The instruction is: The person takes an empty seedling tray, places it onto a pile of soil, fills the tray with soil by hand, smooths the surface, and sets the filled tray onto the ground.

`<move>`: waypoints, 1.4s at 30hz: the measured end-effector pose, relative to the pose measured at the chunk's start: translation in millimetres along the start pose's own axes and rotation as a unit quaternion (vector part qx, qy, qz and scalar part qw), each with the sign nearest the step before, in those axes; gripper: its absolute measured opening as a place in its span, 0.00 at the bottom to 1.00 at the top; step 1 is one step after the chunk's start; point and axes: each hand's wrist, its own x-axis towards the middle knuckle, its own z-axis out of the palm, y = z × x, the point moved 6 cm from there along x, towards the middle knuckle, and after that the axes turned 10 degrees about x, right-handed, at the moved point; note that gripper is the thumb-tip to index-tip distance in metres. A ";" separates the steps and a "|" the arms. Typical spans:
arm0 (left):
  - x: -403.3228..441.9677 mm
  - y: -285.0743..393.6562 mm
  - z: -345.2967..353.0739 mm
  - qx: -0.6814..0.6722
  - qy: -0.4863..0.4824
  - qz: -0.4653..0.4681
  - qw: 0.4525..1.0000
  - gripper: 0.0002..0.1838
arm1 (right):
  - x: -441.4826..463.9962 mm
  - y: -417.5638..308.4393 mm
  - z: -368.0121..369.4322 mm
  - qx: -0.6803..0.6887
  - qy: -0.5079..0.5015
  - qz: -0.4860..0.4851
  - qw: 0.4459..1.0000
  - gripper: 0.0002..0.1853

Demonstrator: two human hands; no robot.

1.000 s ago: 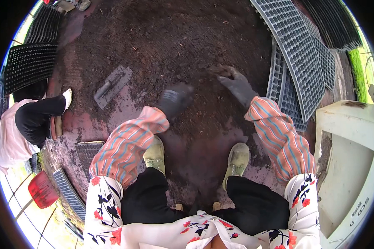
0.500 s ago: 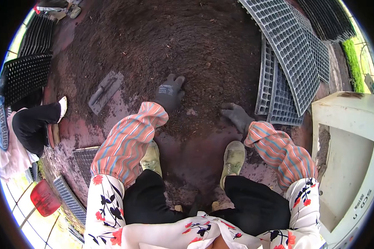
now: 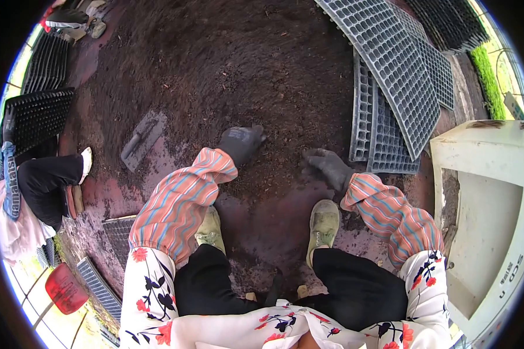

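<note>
Dark loose soil [image 3: 215, 75] is spread over the reddish ground in front of me. My left hand [image 3: 242, 143], in a dark grey glove, touches the near part of the soil, its fingers pointing inward and partly bent. Across a short gap, my right hand [image 3: 329, 167] rests at the soil's near right edge, also gloved, with fingers extended toward the left and thumb side apart. Neither hand shows an object in it. A flat trowel [image 3: 142, 141] with a handle lies on the ground left of my left hand.
Black cell trays [image 3: 393, 64] overlap on the right, with stacked trays [image 3: 448, 23] beyond. A white container [image 3: 483, 192] stands at right. A seated co-worker [image 3: 49, 180] is at left, near upright trays [image 3: 41, 116] and a red plastic piece [image 3: 67, 289]. Another person's foot [image 3: 96, 28] shows at upper left.
My right hand has come down and inward from farther out, where it had soil at its fingers. My left hand's spread fingers have turned inward. The view has shifted slightly.
</note>
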 end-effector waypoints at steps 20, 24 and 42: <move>48.9 54.8 -8.5 0.045 -0.022 0.055 0.997 0.17 | -37.5 24.3 -112.2 0.334 0.133 -0.139 0.923 0.11; 64.7 101.3 -21.5 0.029 0.032 0.087 0.995 0.14 | -80.1 -1.8 -106.5 0.476 0.036 -0.178 0.861 0.11; 146.6 66.3 -67.2 0.393 0.062 0.029 0.917 0.15 | -140.5 -60.7 -104.6 0.562 -0.139 -0.266 0.771 0.16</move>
